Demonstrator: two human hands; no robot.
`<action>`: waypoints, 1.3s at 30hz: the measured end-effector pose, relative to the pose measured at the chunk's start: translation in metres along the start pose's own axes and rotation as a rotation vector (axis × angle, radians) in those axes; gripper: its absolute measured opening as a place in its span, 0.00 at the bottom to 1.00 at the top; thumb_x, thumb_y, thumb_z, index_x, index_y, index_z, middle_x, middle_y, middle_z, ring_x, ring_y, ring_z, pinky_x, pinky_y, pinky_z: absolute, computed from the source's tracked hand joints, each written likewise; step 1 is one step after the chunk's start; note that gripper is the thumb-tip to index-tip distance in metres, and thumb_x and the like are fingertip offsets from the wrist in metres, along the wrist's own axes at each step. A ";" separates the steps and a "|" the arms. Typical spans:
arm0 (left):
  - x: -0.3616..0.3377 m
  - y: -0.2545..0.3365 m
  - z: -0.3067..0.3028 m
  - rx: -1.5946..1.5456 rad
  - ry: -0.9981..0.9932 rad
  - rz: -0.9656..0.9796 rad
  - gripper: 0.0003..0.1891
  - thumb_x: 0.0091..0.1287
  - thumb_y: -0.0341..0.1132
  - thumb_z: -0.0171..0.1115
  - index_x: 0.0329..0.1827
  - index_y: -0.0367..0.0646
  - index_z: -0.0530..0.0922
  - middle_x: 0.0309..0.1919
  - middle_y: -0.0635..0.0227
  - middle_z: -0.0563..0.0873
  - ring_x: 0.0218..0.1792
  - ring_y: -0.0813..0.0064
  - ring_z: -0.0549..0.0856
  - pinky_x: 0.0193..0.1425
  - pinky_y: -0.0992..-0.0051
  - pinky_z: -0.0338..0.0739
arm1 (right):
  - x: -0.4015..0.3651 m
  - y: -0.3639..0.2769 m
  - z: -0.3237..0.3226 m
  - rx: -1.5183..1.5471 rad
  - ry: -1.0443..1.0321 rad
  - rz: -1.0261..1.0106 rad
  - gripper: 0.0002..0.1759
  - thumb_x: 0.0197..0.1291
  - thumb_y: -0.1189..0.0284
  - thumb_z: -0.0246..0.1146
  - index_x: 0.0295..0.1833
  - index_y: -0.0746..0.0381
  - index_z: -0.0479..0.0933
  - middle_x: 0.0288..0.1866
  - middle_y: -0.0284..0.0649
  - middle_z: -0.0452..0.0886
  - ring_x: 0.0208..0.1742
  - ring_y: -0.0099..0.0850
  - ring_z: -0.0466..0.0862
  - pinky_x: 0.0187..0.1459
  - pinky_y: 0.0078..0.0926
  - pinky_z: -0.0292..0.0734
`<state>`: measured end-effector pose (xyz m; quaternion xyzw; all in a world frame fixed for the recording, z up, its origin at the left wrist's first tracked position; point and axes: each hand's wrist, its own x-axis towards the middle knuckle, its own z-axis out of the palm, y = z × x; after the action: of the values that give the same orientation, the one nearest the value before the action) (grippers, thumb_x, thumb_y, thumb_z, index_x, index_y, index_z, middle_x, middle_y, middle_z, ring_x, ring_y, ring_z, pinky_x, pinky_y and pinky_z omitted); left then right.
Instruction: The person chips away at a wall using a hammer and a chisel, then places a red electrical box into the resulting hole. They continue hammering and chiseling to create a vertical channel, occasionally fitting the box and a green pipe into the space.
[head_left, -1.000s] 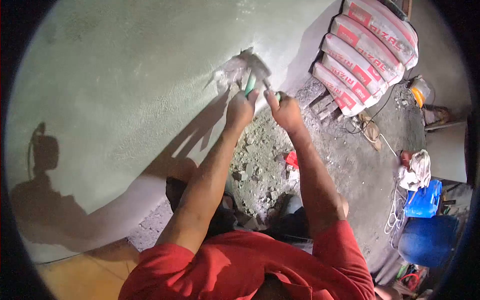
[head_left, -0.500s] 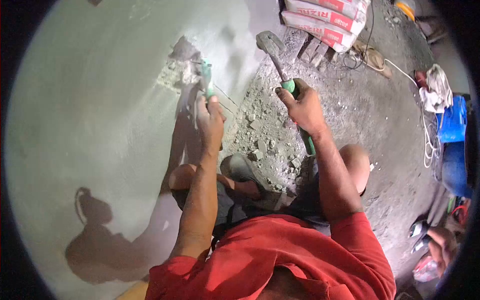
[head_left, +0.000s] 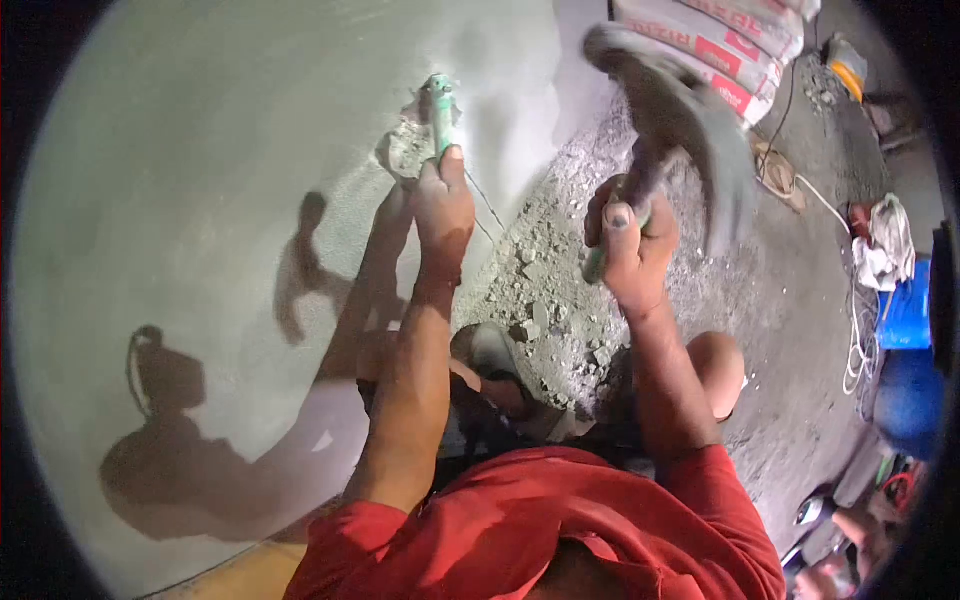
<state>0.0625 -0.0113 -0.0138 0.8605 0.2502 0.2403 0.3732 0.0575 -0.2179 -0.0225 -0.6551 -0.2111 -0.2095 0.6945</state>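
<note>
My left hand [head_left: 445, 210] is wrapped round a green-handled chisel [head_left: 443, 120], held up against the grey wall [head_left: 220, 160]. Beside the chisel lies a rough, chipped hollow [head_left: 408, 150] in the wall; the chisel's tip is hidden. My right hand [head_left: 635, 250] grips a claw hammer [head_left: 705, 145] by its green handle, off to the right of the chisel and apart from it. The hammer head is raised close to the camera and slightly blurred.
Broken rubble [head_left: 535, 320] covers the floor along the wall's foot, around my shoe. Stacked cement bags [head_left: 700, 45] stand at the back right. A white cable [head_left: 855, 360], a blue container [head_left: 908, 310] and part of another person [head_left: 855, 530] are at the right.
The hammer has swung up and back towards the camera, its head now large and turned. My left hand and the chisel appear slightly higher and further right as the view shifts.
</note>
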 end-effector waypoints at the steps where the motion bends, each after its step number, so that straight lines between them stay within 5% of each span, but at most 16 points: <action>1: 0.003 -0.002 0.001 -0.101 -0.025 -0.029 0.29 0.77 0.52 0.52 0.44 0.27 0.80 0.30 0.43 0.84 0.35 0.50 0.86 0.42 0.58 0.78 | 0.002 -0.002 0.018 0.100 0.023 -0.016 0.19 0.73 0.56 0.56 0.39 0.62 0.72 0.25 0.33 0.74 0.23 0.21 0.74 0.24 0.22 0.69; 4: 0.001 -0.001 -0.005 -0.157 -0.048 0.051 0.29 0.78 0.52 0.51 0.46 0.26 0.80 0.31 0.41 0.84 0.36 0.46 0.86 0.43 0.56 0.78 | 0.003 0.059 0.058 -0.164 0.022 -0.209 0.20 0.71 0.57 0.61 0.31 0.62 0.75 0.23 0.36 0.76 0.25 0.22 0.74 0.27 0.24 0.70; 6: -0.007 0.010 -0.013 0.036 -0.010 0.000 0.30 0.78 0.52 0.50 0.46 0.25 0.80 0.32 0.38 0.84 0.38 0.42 0.86 0.43 0.55 0.78 | 0.028 0.053 0.077 -0.299 -0.283 0.249 0.20 0.70 0.59 0.63 0.30 0.62 0.74 0.23 0.35 0.75 0.25 0.21 0.72 0.27 0.24 0.69; 7: -0.009 0.010 -0.015 0.019 -0.036 -0.011 0.30 0.78 0.52 0.49 0.45 0.25 0.79 0.33 0.38 0.85 0.39 0.40 0.86 0.44 0.55 0.77 | 0.028 0.045 0.072 -0.302 -0.279 0.252 0.20 0.70 0.59 0.63 0.30 0.62 0.74 0.23 0.35 0.75 0.25 0.21 0.72 0.27 0.24 0.69; 9: -0.002 0.013 -0.011 -0.026 -0.045 -0.022 0.28 0.79 0.51 0.48 0.44 0.26 0.79 0.33 0.41 0.85 0.39 0.43 0.86 0.45 0.56 0.77 | 0.041 0.028 0.063 -0.222 -0.148 0.270 0.23 0.69 0.53 0.63 0.36 0.65 0.77 0.18 0.40 0.77 0.23 0.32 0.79 0.27 0.35 0.74; 12: -0.002 0.002 -0.001 -0.216 -0.091 -0.060 0.27 0.79 0.51 0.49 0.47 0.27 0.78 0.32 0.44 0.84 0.36 0.49 0.85 0.44 0.58 0.77 | 0.045 -0.015 0.039 0.027 -0.036 0.259 0.22 0.71 0.56 0.61 0.32 0.62 0.73 0.20 0.34 0.72 0.22 0.24 0.74 0.25 0.25 0.71; 16: 0.001 0.000 0.004 -0.201 -0.083 -0.050 0.26 0.78 0.50 0.50 0.47 0.28 0.78 0.31 0.46 0.84 0.33 0.50 0.84 0.43 0.58 0.76 | 0.041 -0.018 0.043 0.467 0.059 -0.075 0.25 0.72 0.54 0.56 0.30 0.64 0.72 0.20 0.39 0.72 0.20 0.31 0.75 0.25 0.31 0.72; 18: -0.003 0.012 -0.003 -0.126 -0.081 -0.096 0.26 0.78 0.50 0.51 0.46 0.28 0.78 0.32 0.46 0.84 0.34 0.47 0.84 0.43 0.57 0.76 | 0.011 0.081 0.070 -0.487 -0.028 -0.083 0.25 0.70 0.52 0.59 0.32 0.66 0.74 0.19 0.43 0.72 0.22 0.33 0.76 0.28 0.35 0.73; 19: -0.005 0.019 -0.006 -0.059 -0.079 -0.133 0.26 0.78 0.50 0.52 0.46 0.28 0.78 0.33 0.45 0.84 0.35 0.45 0.84 0.42 0.56 0.76 | 0.017 0.077 0.068 -0.488 -0.023 -0.085 0.25 0.70 0.52 0.59 0.32 0.66 0.74 0.19 0.43 0.72 0.22 0.33 0.76 0.28 0.35 0.73; 21: -0.007 -0.020 0.011 0.012 -0.117 -0.037 0.26 0.78 0.50 0.52 0.45 0.29 0.78 0.33 0.43 0.84 0.35 0.42 0.84 0.41 0.55 0.75 | 0.033 0.057 0.063 -0.293 -0.280 0.377 0.25 0.68 0.52 0.62 0.35 0.67 0.76 0.20 0.46 0.74 0.24 0.33 0.76 0.31 0.36 0.73; 23: -0.043 0.004 -0.019 0.101 -0.166 0.044 0.26 0.79 0.52 0.51 0.42 0.31 0.78 0.30 0.41 0.83 0.35 0.38 0.83 0.37 0.53 0.74 | 0.023 0.040 0.049 -0.295 -0.268 0.411 0.25 0.67 0.51 0.63 0.39 0.67 0.78 0.24 0.48 0.79 0.27 0.38 0.79 0.34 0.39 0.75; 24: -0.043 -0.065 0.025 -0.057 -0.014 0.110 0.27 0.78 0.53 0.51 0.41 0.32 0.78 0.26 0.42 0.82 0.32 0.37 0.82 0.36 0.52 0.73 | 0.025 0.036 0.042 -0.294 -0.228 0.424 0.26 0.66 0.51 0.63 0.43 0.68 0.80 0.27 0.50 0.84 0.30 0.43 0.83 0.37 0.42 0.78; 27: -0.062 -0.069 0.024 -0.222 -0.165 -0.169 0.26 0.78 0.53 0.52 0.40 0.33 0.78 0.24 0.43 0.80 0.29 0.39 0.81 0.35 0.53 0.73 | -0.002 0.046 0.020 -0.140 -0.159 0.493 0.24 0.67 0.53 0.63 0.39 0.67 0.78 0.23 0.43 0.79 0.27 0.33 0.80 0.33 0.37 0.75; 32: -0.029 -0.037 0.020 -0.270 0.017 0.084 0.25 0.78 0.53 0.52 0.40 0.34 0.77 0.26 0.47 0.81 0.29 0.48 0.81 0.36 0.58 0.73 | -0.009 0.039 -0.010 -0.016 -0.109 0.628 0.22 0.70 0.55 0.61 0.39 0.65 0.75 0.21 0.34 0.75 0.21 0.22 0.74 0.25 0.28 0.71; 38: 0.005 -0.037 0.028 -0.227 -0.022 0.064 0.28 0.78 0.52 0.53 0.41 0.27 0.78 0.30 0.46 0.83 0.32 0.54 0.82 0.40 0.59 0.75 | 0.008 -0.008 -0.012 0.033 -0.100 0.431 0.15 0.70 0.62 0.63 0.45 0.65 0.76 0.24 0.30 0.76 0.26 0.18 0.74 0.28 0.24 0.72; 39: 0.007 -0.036 0.030 -0.269 -0.018 0.031 0.28 0.78 0.54 0.52 0.40 0.31 0.78 0.25 0.58 0.79 0.27 0.64 0.79 0.34 0.65 0.74 | 0.011 -0.015 -0.004 0.050 -0.050 0.274 0.17 0.71 0.59 0.60 0.41 0.64 0.75 0.24 0.31 0.76 0.23 0.19 0.75 0.26 0.23 0.71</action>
<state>0.0764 -0.0017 -0.0576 0.8084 0.1989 0.2699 0.4838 0.0581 -0.2224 -0.0043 -0.6654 -0.1422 -0.0911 0.7271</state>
